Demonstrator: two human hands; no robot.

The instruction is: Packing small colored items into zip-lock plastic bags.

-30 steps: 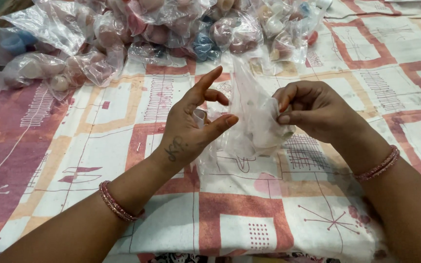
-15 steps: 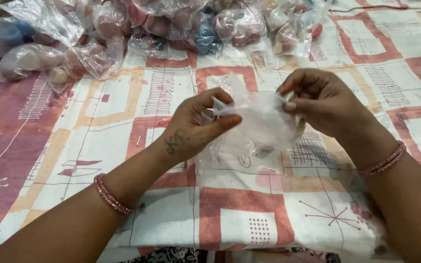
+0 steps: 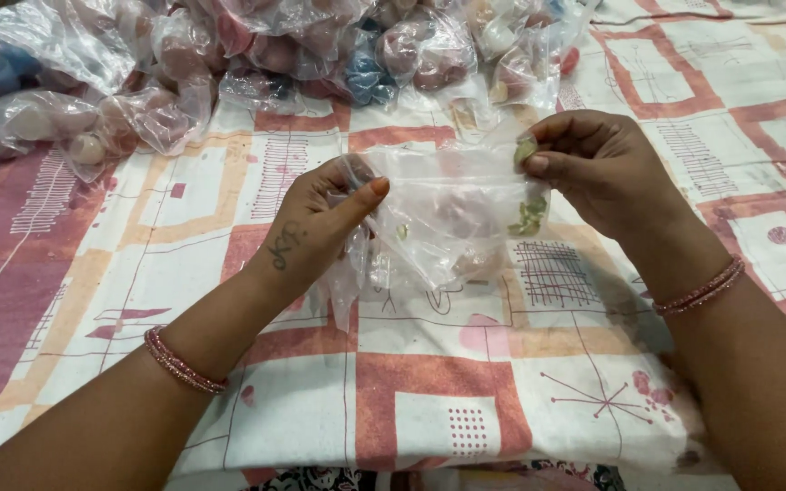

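Spread across the whole view: a cream cotton cloth printed with salmon-red squares, orange bands and thin line drawings [image 3: 429,409], covering a flat surface. Slightly creased toward the lower right corner of that cloth. At its left edge, turning to a mauve-pink patch with pale sketch lines [image 3: 11,273]. Along its far edge, heaped in a long row: clear crinkled plastic bags filled with rounded pink, cream and blue pieces [image 3: 256,55]. Beneath its near edge, just visible, a dark fabric with a small multicoloured floral print [image 3: 320,479]. Lit softly and evenly from above, with only faint shadows on the cloth. No wall, window or floor visible.
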